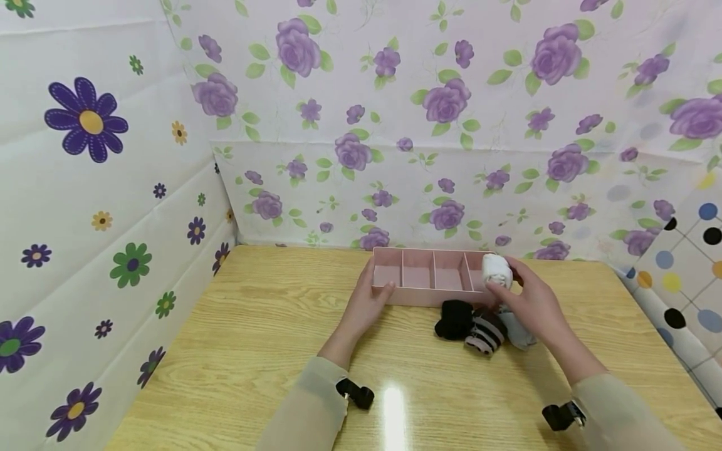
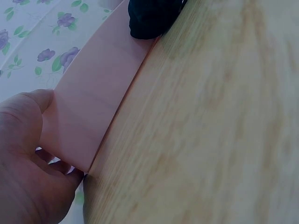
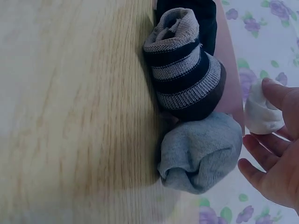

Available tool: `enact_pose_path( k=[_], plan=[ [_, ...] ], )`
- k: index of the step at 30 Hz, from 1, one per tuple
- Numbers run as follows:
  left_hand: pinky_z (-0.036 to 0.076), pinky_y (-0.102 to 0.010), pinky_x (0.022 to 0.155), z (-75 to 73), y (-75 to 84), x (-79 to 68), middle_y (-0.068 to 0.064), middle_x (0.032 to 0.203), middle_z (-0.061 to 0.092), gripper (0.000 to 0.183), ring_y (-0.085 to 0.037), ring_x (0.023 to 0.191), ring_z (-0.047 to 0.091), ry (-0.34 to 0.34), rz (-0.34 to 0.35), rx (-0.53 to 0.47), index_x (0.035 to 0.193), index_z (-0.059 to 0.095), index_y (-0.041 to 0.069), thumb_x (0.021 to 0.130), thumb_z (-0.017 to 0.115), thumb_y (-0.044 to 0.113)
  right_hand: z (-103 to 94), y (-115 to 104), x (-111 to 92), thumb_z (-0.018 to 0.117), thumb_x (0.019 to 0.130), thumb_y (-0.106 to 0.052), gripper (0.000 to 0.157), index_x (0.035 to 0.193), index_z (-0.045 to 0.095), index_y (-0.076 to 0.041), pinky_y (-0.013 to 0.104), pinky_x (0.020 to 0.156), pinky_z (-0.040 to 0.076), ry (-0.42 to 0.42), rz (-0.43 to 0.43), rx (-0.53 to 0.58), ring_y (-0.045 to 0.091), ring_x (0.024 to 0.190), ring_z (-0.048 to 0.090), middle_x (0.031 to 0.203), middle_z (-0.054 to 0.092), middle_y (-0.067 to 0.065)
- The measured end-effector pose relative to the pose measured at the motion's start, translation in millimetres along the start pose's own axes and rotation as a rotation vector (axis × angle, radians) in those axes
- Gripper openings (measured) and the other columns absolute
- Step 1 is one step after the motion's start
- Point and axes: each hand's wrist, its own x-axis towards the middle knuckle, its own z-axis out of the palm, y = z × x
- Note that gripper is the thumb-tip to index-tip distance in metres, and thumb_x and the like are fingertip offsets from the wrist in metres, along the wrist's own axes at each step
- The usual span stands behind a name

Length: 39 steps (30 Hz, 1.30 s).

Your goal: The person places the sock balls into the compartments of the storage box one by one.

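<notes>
A pink box (image 1: 417,297) with a row of compartments stands toward the back of the wooden table. My left hand (image 1: 363,302) grips its left end, thumb over the front rim and fingers around the end wall, as the left wrist view shows too. Above the rightmost compartment, my right hand (image 1: 533,300) pinches a rolled white sock (image 1: 496,270) between thumb and fingers. In front of the box lie a black rolled sock (image 1: 454,319), a striped rolled sock (image 1: 485,332) and a grey rolled sock (image 3: 201,154), side by side below the right hand.
The wooden table (image 1: 271,351) meets a flowered cloth wall (image 1: 316,188) close behind the box. Another patterned cloth (image 1: 141,207) borders the left side, and a dotted one (image 1: 688,275) the right. Black wrist cameras sit on both sleeves.
</notes>
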Motion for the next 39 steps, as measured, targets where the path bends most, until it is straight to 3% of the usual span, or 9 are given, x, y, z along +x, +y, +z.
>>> enact_pose_path(
  k=[7, 18, 23, 29, 34, 36, 39],
  plan=[
    [0.019, -0.055, 0.135, -0.6, 5.7, -1.0, -0.018, 0.182, 0.019, 0.084, -0.036, 0.167, 0.019, -0.007, -0.027, 0.025, 0.178, 0.012, 0.01, 0.114, 0.064, 0.03, 5.6, 0, 7, 0.068, 0.108, -0.055, 0.086, 0.174, 0.034, -0.01, 0.073, 0.101, 0.052, -0.017, 0.03, -0.024, 0.058, 0.146, 0.045, 0.157, 0.054, 0.03],
    [0.019, -0.057, 0.134, -0.7, 6.0, -1.3, -0.018, 0.182, 0.019, 0.084, -0.038, 0.167, 0.02, -0.001, -0.026, 0.014, 0.178, 0.014, 0.011, 0.114, 0.065, 0.031, 11.6, 2, 15, 0.07, 0.109, -0.049, 0.082, 0.171, 0.038, -0.006, 0.064, 0.09, 0.056, 0.001, 0.02, -0.057, 0.052, 0.135, 0.055, 0.152, 0.058, 0.03],
    [0.019, -0.058, 0.134, -0.5, 4.5, -1.0, -0.019, 0.182, 0.019, 0.085, -0.039, 0.167, 0.019, -0.003, -0.022, 0.002, 0.178, 0.013, 0.011, 0.114, 0.064, 0.031, 13.7, 3, 18, 0.071, 0.109, -0.047, 0.081, 0.17, 0.039, -0.003, 0.054, 0.081, 0.055, 0.006, 0.016, -0.082, 0.044, 0.12, 0.063, 0.149, 0.06, 0.03],
    [0.018, -0.061, 0.134, 1.3, -7.5, 0.5, -0.022, 0.181, 0.02, 0.086, -0.041, 0.166, 0.02, 0.003, 0.029, -0.012, 0.178, 0.014, 0.01, 0.114, 0.061, 0.042, 14.7, 4, 21, 0.07, 0.11, -0.047, 0.081, 0.169, 0.04, -0.002, 0.046, 0.075, 0.052, 0.0, 0.003, -0.095, 0.037, 0.105, 0.063, 0.151, 0.06, 0.031],
    [0.017, -0.059, 0.134, -1.2, 5.1, -1.6, -0.02, 0.182, 0.017, 0.086, -0.04, 0.167, 0.018, -0.014, -0.017, -0.006, 0.178, 0.013, 0.009, 0.114, 0.063, 0.039, 16.3, 6, 22, 0.07, 0.109, -0.046, 0.081, 0.169, 0.04, -0.001, 0.043, 0.071, 0.049, 0.002, -0.006, -0.093, 0.034, 0.097, 0.062, 0.151, 0.06, 0.031],
    [0.018, -0.057, 0.135, -1.3, 6.1, -1.6, -0.019, 0.183, 0.017, 0.086, -0.038, 0.167, 0.018, -0.015, -0.029, 0.01, 0.178, 0.012, 0.01, 0.114, 0.062, 0.039, 16.6, 6, 22, 0.071, 0.11, -0.045, 0.08, 0.169, 0.04, 0.0, 0.044, 0.071, 0.049, 0.004, -0.01, -0.085, 0.035, 0.097, 0.062, 0.15, 0.06, 0.031],
    [0.019, -0.056, 0.135, -1.3, 6.6, -1.7, -0.019, 0.183, 0.018, 0.086, -0.037, 0.167, 0.019, -0.013, -0.036, 0.02, 0.178, 0.012, 0.011, 0.114, 0.063, 0.039, 16.3, 8, 22, 0.07, 0.11, -0.044, 0.08, 0.169, 0.039, -0.001, 0.054, 0.081, 0.056, 0.003, -0.018, -0.079, 0.043, 0.113, 0.064, 0.155, 0.055, 0.032]
  ],
)
